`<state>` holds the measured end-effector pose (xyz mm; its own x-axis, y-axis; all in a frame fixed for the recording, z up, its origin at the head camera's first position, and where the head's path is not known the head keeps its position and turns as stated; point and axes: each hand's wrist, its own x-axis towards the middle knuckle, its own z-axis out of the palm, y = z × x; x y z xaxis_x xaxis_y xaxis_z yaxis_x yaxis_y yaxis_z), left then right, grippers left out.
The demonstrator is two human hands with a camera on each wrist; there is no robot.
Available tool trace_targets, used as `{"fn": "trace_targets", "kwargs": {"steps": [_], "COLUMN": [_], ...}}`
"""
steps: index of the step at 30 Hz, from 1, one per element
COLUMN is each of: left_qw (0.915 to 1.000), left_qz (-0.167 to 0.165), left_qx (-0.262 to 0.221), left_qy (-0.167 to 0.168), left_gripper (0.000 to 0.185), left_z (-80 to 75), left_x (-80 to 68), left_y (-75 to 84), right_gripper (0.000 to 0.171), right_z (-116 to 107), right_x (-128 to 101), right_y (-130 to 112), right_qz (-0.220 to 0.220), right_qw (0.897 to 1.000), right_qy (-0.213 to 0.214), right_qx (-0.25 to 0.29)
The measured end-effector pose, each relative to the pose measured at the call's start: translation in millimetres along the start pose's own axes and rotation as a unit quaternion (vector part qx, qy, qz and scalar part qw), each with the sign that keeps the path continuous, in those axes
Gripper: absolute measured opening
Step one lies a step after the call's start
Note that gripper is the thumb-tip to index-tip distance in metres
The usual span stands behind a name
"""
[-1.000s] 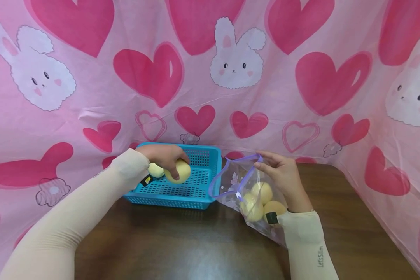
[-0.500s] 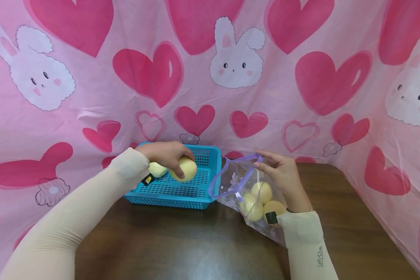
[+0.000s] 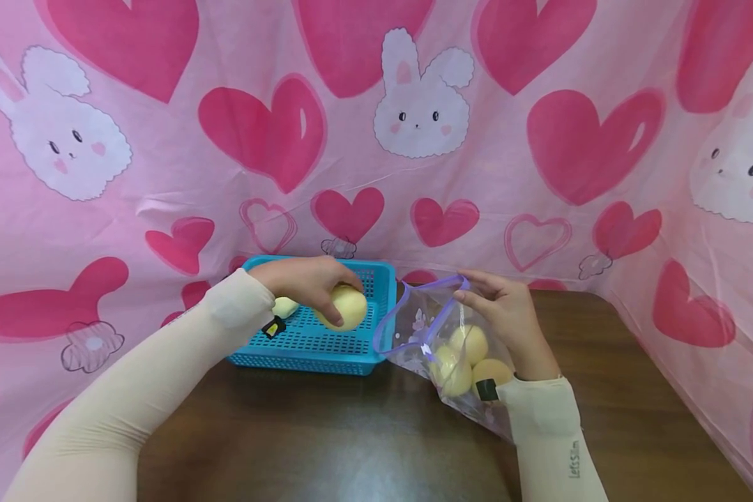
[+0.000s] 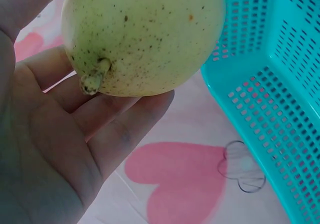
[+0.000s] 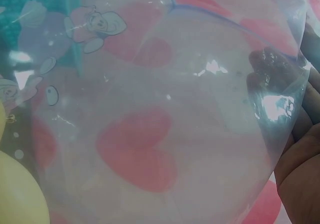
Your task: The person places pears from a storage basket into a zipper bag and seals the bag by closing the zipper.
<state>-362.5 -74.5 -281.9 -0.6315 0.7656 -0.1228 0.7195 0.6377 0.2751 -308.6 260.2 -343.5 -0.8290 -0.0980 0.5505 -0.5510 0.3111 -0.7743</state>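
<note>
My left hand (image 3: 310,284) grips a pale yellow pear (image 3: 350,308) above the blue plastic basket (image 3: 307,364). In the left wrist view, the pear (image 4: 150,39) shows brown specks and a short stem pointing toward the palm. Another pale fruit (image 3: 285,307) lies in the basket, partly covered by my wrist. My right hand (image 3: 508,310) pinches the upper corner of a clear zip bag (image 3: 417,324) with a purple edge. The bag's mouth gapes toward the basket. Yellow pears (image 3: 453,373) sit low inside it, seen through the plastic.
A dark brown wooden table (image 3: 326,432) carries the basket and bag. Behind and at both sides hangs a pink cloth (image 3: 351,160) with hearts and rabbits. The bag's purple edge is close against the basket's right side.
My left hand has moved right across the basket with the pear, toward the bag's mouth. My right hand and the bag have stayed in place.
</note>
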Motion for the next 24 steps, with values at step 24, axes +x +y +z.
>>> {"fn": "trace_targets", "kwargs": {"steps": [24], "left_qw": [0.9987], "left_qz": [0.037], "left_qx": [0.031], "left_qy": [0.017], "left_gripper": [0.065], "left_z": [1.9], "left_x": [11.7], "left_y": [38.7], "right_gripper": [0.036], "right_z": [-2.1], "right_x": [-1.0], "right_y": [0.1], "right_qz": [-0.002], "right_qw": [1.000], "right_qy": [0.005], "right_qx": [-0.006]}}
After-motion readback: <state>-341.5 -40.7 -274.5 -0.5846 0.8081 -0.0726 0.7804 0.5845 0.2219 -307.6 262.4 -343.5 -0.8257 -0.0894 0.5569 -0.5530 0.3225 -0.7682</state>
